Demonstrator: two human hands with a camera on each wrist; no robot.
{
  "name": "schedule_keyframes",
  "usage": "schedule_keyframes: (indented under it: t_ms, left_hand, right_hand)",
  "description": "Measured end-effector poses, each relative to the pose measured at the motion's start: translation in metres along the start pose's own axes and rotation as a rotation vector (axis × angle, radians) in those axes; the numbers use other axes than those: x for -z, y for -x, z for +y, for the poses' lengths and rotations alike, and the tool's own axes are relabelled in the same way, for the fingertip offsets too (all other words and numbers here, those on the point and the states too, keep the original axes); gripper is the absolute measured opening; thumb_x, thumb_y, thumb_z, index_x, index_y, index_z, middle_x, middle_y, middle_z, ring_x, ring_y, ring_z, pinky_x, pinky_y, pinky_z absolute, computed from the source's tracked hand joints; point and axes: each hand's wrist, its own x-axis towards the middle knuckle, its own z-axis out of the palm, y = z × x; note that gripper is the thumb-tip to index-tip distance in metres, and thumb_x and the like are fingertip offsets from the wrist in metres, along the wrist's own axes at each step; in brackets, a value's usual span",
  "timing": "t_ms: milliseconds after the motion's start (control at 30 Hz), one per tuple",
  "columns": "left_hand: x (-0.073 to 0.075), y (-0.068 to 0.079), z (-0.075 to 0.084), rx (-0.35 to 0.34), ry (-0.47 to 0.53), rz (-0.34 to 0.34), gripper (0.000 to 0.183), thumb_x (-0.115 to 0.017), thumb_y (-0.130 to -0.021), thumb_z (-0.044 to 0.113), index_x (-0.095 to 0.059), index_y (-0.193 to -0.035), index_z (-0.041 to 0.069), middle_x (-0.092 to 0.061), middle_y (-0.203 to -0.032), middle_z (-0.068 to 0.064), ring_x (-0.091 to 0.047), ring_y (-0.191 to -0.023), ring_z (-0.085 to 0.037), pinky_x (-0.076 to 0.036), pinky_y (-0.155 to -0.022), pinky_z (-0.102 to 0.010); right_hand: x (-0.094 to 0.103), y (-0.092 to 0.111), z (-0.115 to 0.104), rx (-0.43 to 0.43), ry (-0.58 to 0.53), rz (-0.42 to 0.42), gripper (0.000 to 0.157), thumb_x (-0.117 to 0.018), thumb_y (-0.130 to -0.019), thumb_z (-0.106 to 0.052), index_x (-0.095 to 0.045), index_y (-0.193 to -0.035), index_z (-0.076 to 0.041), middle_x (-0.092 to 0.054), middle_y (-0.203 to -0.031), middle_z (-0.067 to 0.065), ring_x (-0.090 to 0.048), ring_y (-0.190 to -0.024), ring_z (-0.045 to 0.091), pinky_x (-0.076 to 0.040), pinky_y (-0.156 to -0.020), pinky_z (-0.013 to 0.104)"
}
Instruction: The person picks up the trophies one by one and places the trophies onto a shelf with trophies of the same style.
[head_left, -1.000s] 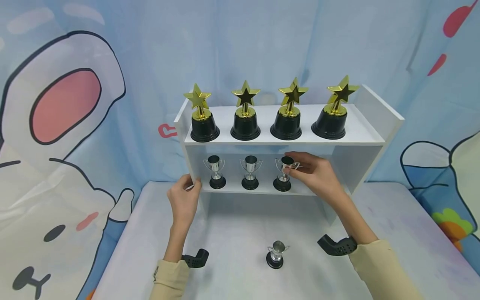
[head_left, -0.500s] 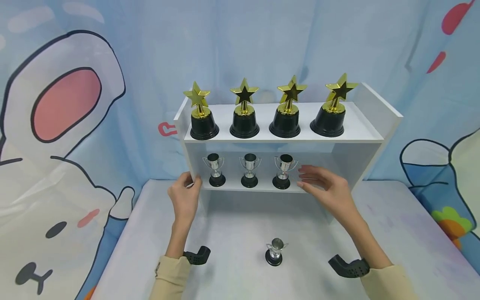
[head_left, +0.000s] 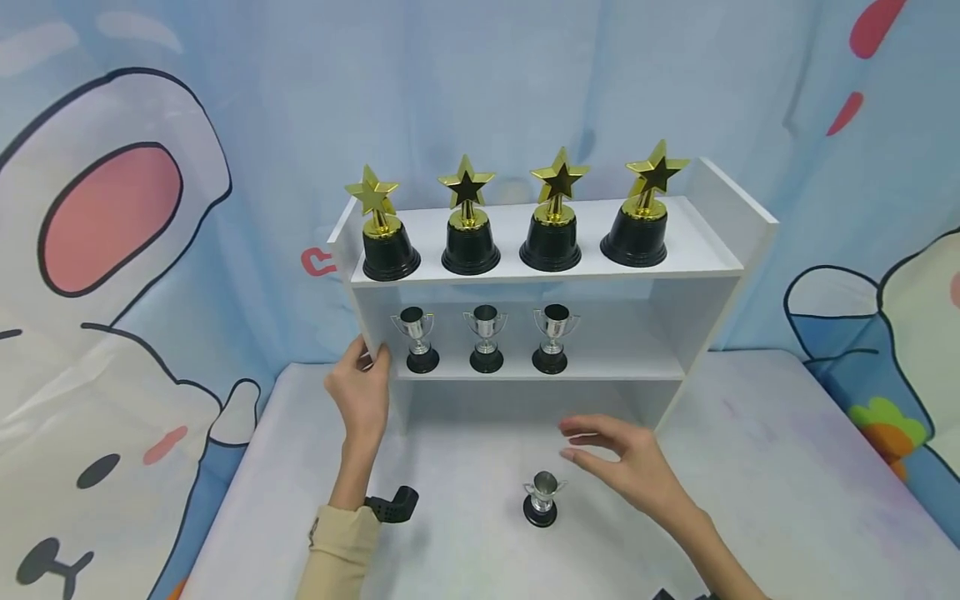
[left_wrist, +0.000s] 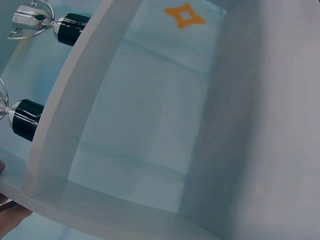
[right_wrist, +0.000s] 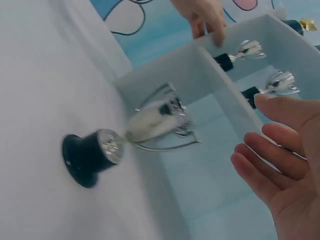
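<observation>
My left hand (head_left: 362, 398) grips the left side panel of a white two-tier shelf (head_left: 630, 373), thumb and fingers on either side of its front edge. A small silver trophy cup (head_left: 543, 498) with two handles and a black base stands upright on the table in front of the shelf. My right hand (head_left: 628, 462) hovers just above and to the right of this cup, fingers apart from the thumb and holding nothing. In the right wrist view the trophy cup (right_wrist: 155, 122) appears beside the open right hand (right_wrist: 285, 160), apart from it.
Three similar silver cups (head_left: 486, 323) stand in a row on the lower tier. Several gold star trophies (head_left: 555, 212) with black bases line the upper tier. A blue cartoon curtain (head_left: 285, 250) hangs behind the white table (head_left: 757, 467).
My right hand has let go of the third cup on the lower tier, drawn back and come down toward the cup on the table. The left hand keeps its hold. The head view has shifted slightly.
</observation>
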Motion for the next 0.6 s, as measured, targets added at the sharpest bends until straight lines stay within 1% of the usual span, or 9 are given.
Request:
schedule_keyframes:
  t_ms: [133,200,300,400,433,600]
  left_hand:
    - [0.000,-0.004,0.001,-0.004,0.001,0.007,0.025,-0.071,-0.090,0.001,-0.076,-0.114,-0.004,-0.077,-0.099,-0.025,-0.078,-0.082,-0.036,-0.067,-0.071,-0.050]
    - [0.000,-0.005,0.001,-0.001,0.004,0.010,0.025,-0.070,-0.090,0.000,-0.076,-0.114,-0.004,-0.077,-0.099,-0.025,-0.078,-0.084,-0.037,-0.067,-0.071,-0.052]
    - [0.001,-0.005,0.001,-0.005,-0.002,0.003,0.025,-0.070,-0.090,0.000,-0.076,-0.114,-0.004,-0.077,-0.100,-0.025,-0.078,-0.085,-0.038,-0.066,-0.071,-0.053]
    - [0.001,-0.005,0.001,-0.019,-0.012,-0.013,0.024,-0.069,-0.091,0.000,-0.076,-0.114,-0.004,-0.077,-0.100,-0.025,-0.077,-0.086,-0.039,-0.066,-0.072,-0.052]
    - [0.001,-0.004,0.001,-0.023,-0.019,-0.020,0.024,-0.069,-0.091,0.000,-0.076,-0.114,-0.004,-0.077,-0.100,-0.025,-0.077,-0.087,-0.039,-0.067,-0.072,-0.052]
    - [0.001,-0.003,0.002,-0.037,-0.022,-0.036,0.025,-0.069,-0.092,0.001,-0.075,-0.116,-0.004,-0.077,-0.103,-0.024,-0.077,-0.090,-0.038,-0.067,-0.076,-0.049]
  right_hand:
    - [-0.015,0.010,0.002,-0.052,-0.060,-0.069,0.038,-0.082,-0.088,-0.013,-0.071,-0.123,-0.007,-0.076,-0.118,0.006,-0.074,-0.105,0.013,-0.063,-0.092,0.031]
    - [-0.021,0.013,0.003,-0.087,-0.094,-0.097,0.041,-0.083,-0.088,-0.018,-0.071,-0.125,-0.008,-0.075,-0.120,0.006,-0.073,-0.107,0.015,-0.063,-0.093,0.034]
    - [-0.028,0.018,0.004,-0.144,-0.144,-0.139,0.046,-0.084,-0.087,-0.024,-0.069,-0.128,-0.009,-0.074,-0.123,0.007,-0.073,-0.110,0.022,-0.062,-0.095,0.033]
    - [-0.032,0.021,0.005,-0.189,-0.183,-0.167,0.048,-0.084,-0.086,-0.025,-0.068,-0.130,-0.011,-0.073,-0.125,0.009,-0.073,-0.110,0.022,-0.061,-0.096,0.029]
    - [-0.033,0.023,0.006,-0.196,-0.190,-0.174,0.049,-0.084,-0.086,-0.026,-0.068,-0.130,-0.011,-0.073,-0.125,0.010,-0.073,-0.109,0.021,-0.061,-0.096,0.027]
    - [-0.037,0.027,0.010,-0.183,-0.210,-0.187,0.046,-0.084,-0.087,-0.024,-0.069,-0.128,-0.009,-0.074,-0.122,0.014,-0.072,-0.105,0.010,-0.061,-0.094,0.024]
